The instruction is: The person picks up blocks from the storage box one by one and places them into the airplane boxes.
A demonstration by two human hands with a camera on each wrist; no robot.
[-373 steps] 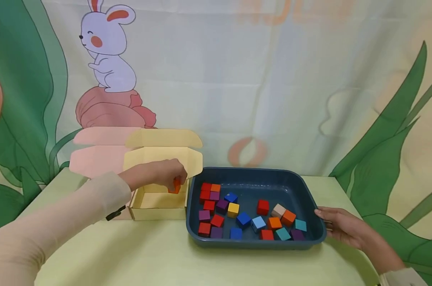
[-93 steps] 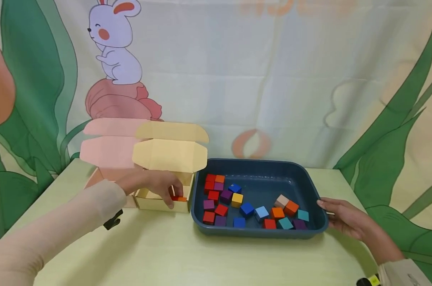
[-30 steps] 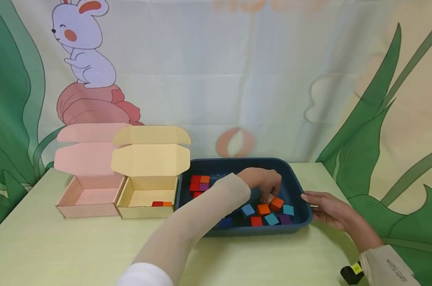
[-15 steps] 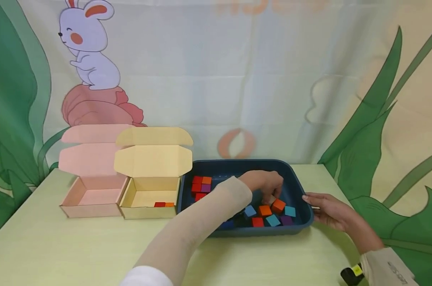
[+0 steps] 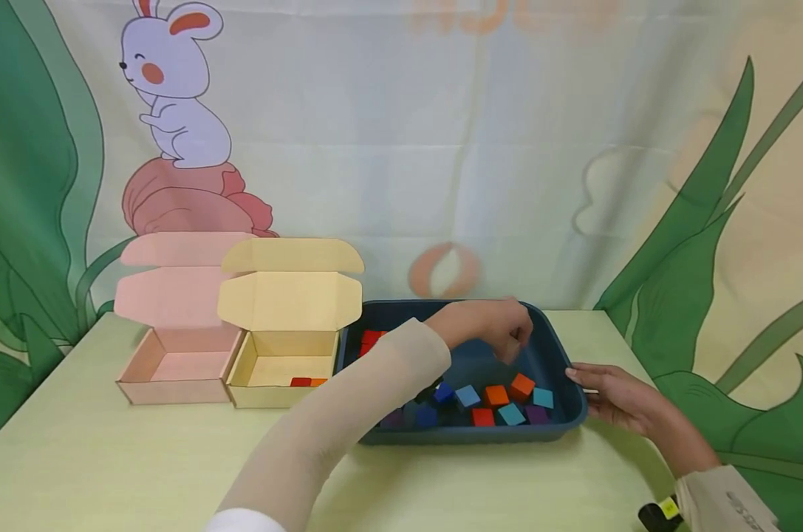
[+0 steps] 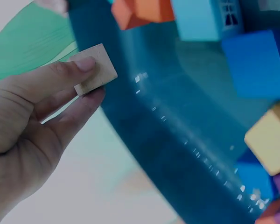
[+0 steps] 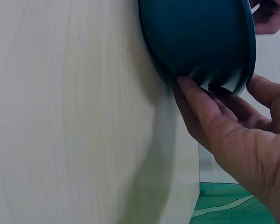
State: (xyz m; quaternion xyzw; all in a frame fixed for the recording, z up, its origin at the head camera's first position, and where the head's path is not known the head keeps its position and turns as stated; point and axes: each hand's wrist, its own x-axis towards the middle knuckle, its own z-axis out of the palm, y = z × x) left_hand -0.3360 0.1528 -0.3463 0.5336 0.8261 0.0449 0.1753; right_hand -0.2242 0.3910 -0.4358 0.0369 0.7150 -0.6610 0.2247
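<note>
My left hand (image 5: 497,326) is over the right part of the dark blue tray (image 5: 467,437), its sleeved arm crossing the tray's left part. In the left wrist view its thumb and fingers pinch a plain wooden cube (image 6: 105,70), raised above the tray floor. Below it in the tray lie an orange cube (image 5: 523,386), a light blue cube (image 5: 467,397), a red cube (image 5: 483,417) and several others; the forearm hides some. My right hand (image 5: 617,399) grips the tray's right end, thumb at the rim and fingers against the outer wall (image 7: 200,42).
Left of the tray stands an open yellow box (image 5: 278,395) with a red block (image 5: 301,382) and an orange block (image 5: 318,382) in its front right corner. Beside it is an open pink box (image 5: 175,391). A printed curtain (image 5: 348,148) hangs behind the table.
Earlier, my left hand set orange and red blocks in the yellow box. It then reached into the tray and has now lifted the wooden cube. The right hand keeps holding the tray.
</note>
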